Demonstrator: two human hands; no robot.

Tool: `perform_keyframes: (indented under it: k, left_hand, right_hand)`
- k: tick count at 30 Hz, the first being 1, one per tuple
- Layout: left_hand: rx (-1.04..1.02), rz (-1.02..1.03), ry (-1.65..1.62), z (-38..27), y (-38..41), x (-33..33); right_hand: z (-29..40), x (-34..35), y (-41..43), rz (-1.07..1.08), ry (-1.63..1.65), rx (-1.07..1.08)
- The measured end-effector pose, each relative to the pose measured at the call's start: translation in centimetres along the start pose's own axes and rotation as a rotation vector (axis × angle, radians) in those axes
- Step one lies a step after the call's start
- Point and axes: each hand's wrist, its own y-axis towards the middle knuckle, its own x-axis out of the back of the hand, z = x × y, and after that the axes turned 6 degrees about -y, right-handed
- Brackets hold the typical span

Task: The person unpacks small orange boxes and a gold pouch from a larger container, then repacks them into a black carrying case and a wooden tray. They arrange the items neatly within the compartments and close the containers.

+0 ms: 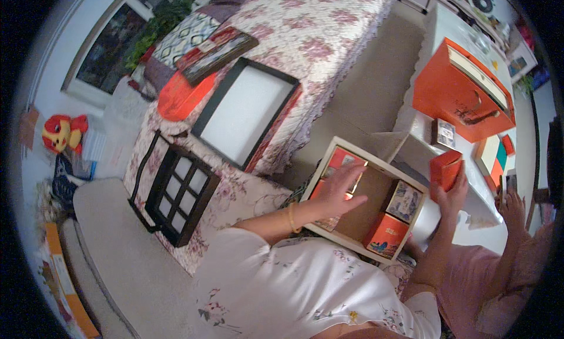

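Observation:
A shallow light-coloured box with raised sides stands before me, tilted in view. My left hand hovers over its left part, fingers spread, with nothing seen in them. Beneath that hand are red cartons, partly hidden by it. In the box's right part, a blue-and-gold patterned carton lies beside a red carton with a blue picture. Brown bottom shows between the two groups. Right of the box, my right hand grips a small red carton, raised near the white-covered table's edge.
A large orange box and a small patterned carton stand on the table. A person's hand is close on my right. Left are a black-rimmed tray, a black compartment tray with a handle and a sofa seat.

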Motion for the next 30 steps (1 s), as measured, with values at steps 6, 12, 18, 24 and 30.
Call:
perform_keyframes:
  k: [6,12,18,24,30]
  left_hand:
    - [0.135,-0.292,-0.922,-1.2,-1.8,-1.8]
    - [0.212,-0.943,-1.052,4.7,-5.3,9.4]
    - [0.351,-1.415,-0.634,19.8,-6.8,26.5]
    - [1.018,-1.388,0.205,23.9,-6.1,29.2]
    - [0.707,-0.856,1.234,20.5,-7.3,27.1]
  right_hand:
    - [20.3,-1.5,-5.1,0.085,0.107,0.454]
    - [26.1,-3.2,-9.0,0.269,0.289,0.716]
    - [22.3,-3.8,-11.4,0.393,0.363,0.483]
    - [15.0,-2.4,-11.7,0.274,0.226,0.255]
    - [10.7,-1.1,-12.4,0.189,0.216,0.071]
